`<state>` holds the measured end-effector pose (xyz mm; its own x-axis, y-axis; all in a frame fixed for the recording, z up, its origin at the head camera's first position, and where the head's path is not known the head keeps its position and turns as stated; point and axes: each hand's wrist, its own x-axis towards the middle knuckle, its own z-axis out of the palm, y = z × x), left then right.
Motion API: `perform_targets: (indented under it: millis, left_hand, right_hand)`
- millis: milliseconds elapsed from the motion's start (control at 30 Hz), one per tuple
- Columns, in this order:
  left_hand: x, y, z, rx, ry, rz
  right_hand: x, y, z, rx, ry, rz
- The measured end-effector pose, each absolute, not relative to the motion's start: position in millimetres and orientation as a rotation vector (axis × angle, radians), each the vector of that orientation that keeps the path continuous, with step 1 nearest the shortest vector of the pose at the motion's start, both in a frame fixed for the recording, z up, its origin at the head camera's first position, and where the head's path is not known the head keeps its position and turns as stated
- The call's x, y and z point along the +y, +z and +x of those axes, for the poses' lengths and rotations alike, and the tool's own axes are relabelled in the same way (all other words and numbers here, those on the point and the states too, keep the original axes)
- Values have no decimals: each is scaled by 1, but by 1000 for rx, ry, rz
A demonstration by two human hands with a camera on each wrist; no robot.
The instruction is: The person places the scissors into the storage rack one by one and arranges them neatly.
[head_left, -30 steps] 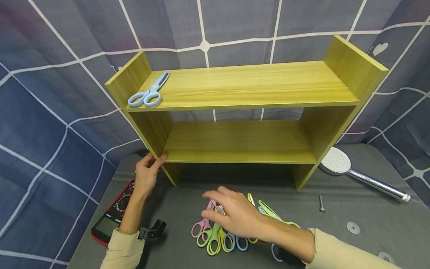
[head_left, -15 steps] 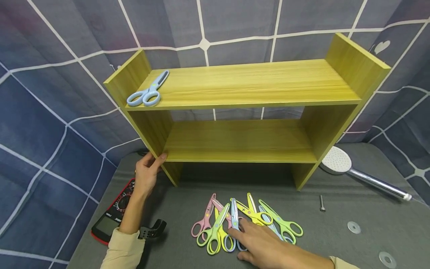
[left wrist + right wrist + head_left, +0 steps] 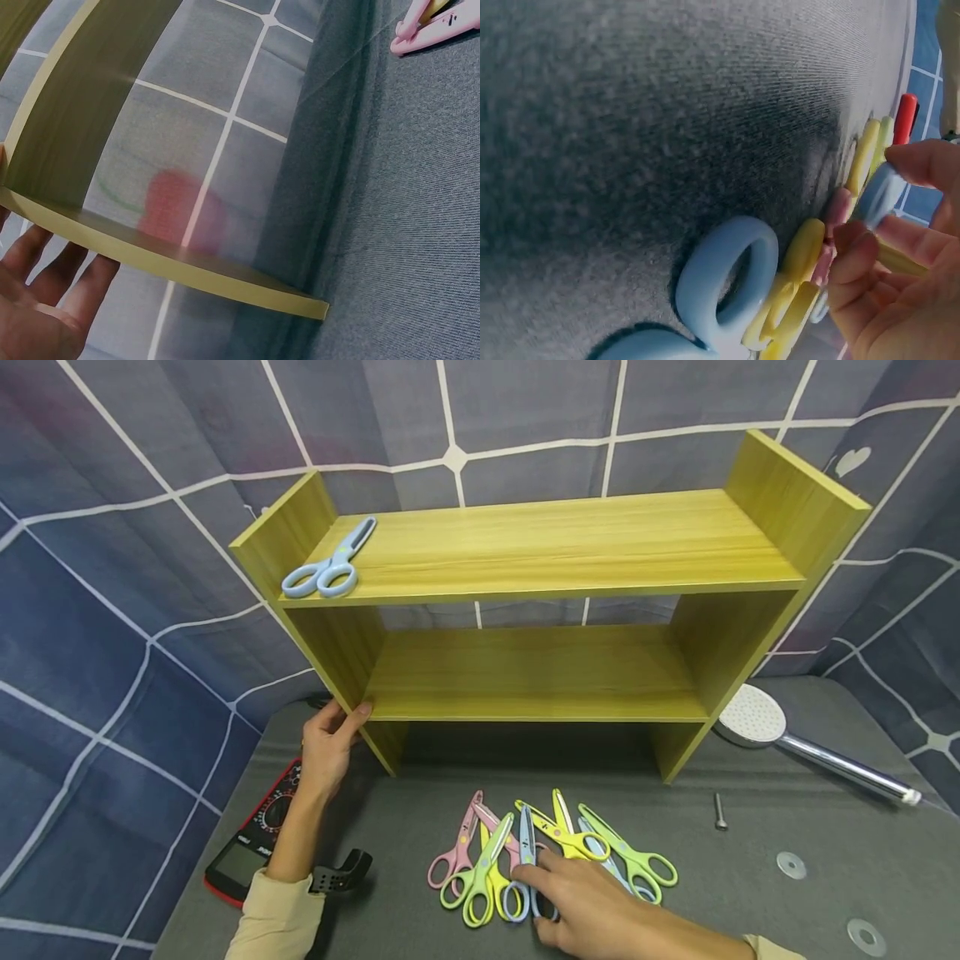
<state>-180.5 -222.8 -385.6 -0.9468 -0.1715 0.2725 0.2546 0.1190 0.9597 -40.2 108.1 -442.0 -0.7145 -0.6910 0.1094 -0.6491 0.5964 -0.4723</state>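
Note:
My left hand (image 3: 326, 756) grips the left side panel of a yellow-green wooden shelf unit (image 3: 525, 681), thumb on the front edge and fingers on the outer face. Low over the table, my right hand (image 3: 592, 906) pinches the handle of light-blue scissors (image 3: 527, 837) between thumb and fingers; that blue handle (image 3: 879, 193) shows in the right wrist view too. Around it lie more scissors: pink scissors (image 3: 453, 853), green scissors (image 3: 480, 877), yellow scissors (image 3: 562, 835) and, to the right, other green scissors (image 3: 637, 864). Another light-blue pair of scissors (image 3: 333, 567) rests on the top shelf's left end.
A red-and-black multimeter (image 3: 255, 839) lies beside the left forearm. Right of the shelf are a shower head (image 3: 752, 717) with a chrome handle, a bolt (image 3: 720, 814) and two washers, one a metal washer (image 3: 791, 865). A tile-patterned curtain (image 3: 525, 468) hangs behind.
My right hand has come down and to the right from above the pile onto the blue scissors, which have shifted slightly right. The left hand has stayed on the shelf unit.

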Motion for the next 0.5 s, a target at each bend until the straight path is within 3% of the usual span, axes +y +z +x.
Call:
perform_targets:
  millis: [233, 500]
  left_hand:
    - [-222, -386, -181, -2060, -1915, -98]
    - [-220, -387, -181, -2012, -1966, -123]
  right_hand:
    - [108, -415, -41, 2828, -1020, -1317]
    - [90, -354, -57, 2830, -1392, -1679]
